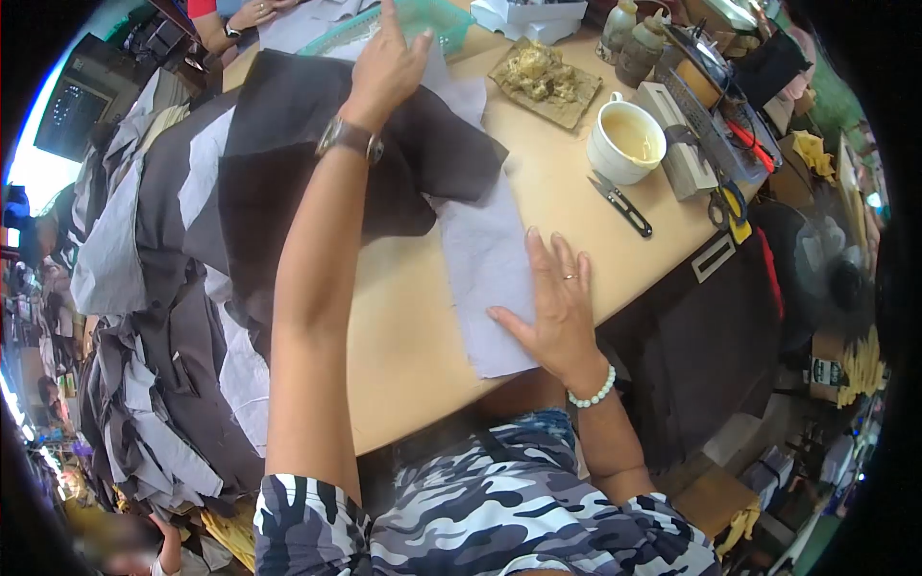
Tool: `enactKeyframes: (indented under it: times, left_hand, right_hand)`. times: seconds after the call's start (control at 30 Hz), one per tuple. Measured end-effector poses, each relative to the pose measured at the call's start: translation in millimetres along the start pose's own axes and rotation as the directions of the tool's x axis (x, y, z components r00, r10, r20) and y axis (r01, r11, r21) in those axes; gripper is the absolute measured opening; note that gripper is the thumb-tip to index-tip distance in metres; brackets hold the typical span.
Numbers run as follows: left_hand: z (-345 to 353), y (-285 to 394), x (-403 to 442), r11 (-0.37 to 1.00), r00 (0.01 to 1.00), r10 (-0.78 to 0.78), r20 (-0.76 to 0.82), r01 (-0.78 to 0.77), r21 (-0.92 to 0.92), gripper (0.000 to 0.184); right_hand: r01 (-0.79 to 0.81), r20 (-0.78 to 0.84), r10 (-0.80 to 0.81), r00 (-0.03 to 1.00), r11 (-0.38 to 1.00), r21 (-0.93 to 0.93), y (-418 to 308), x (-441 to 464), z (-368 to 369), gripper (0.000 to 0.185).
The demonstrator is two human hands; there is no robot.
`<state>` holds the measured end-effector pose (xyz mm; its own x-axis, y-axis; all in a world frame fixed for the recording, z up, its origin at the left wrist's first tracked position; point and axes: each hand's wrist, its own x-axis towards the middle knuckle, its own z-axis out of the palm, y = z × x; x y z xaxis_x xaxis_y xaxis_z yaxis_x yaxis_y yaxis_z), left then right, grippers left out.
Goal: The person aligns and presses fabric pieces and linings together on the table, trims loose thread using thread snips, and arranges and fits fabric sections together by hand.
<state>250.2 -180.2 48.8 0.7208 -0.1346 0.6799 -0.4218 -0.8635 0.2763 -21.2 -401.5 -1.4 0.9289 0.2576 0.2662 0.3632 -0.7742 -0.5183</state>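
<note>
My left hand [388,72], with a watch on the wrist, reaches to the far side of the table over the dark brown cloth. Its index finger is stretched out and the thumb stands apart, beside a green plastic basket [447,27]; nothing shows in its grasp. The dark cloth [279,182] lies in folds beneath that forearm. My right hand [555,312], wearing a ring and a bead bracelet, lies flat with spread fingers on the right edge of a light grey cloth piece [485,288]. This piece runs under the dark cloth at its upper end.
Heaped dark and grey cloth [163,384] hangs over the table's left side. Thread snips [624,206], a white mug [626,144], a crusted board [545,82], bottles [639,50] and scissors [727,206] are at the right. Another person's hand [252,13] is at the far edge.
</note>
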Motion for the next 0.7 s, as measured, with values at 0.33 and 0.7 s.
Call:
enactKeyframes:
  times: [0.33,0.7]
  left_hand:
    - [-69.0,54.7,-110.0,0.945,0.915,0.307,0.263,-0.326,0.029,0.056]
    - [-26.5,25.5,-86.0,0.994,0.907,0.107,0.407,-0.084,-0.073,0.032]
  right_hand:
    - [0.148,-0.056,-0.140,0.989,0.973,0.176,-5.0,40.1,-18.3,0.081]
    - [0.250,-0.019,-0.250,0.968,0.954,0.165,-7.7,43.7,39.7,0.069]
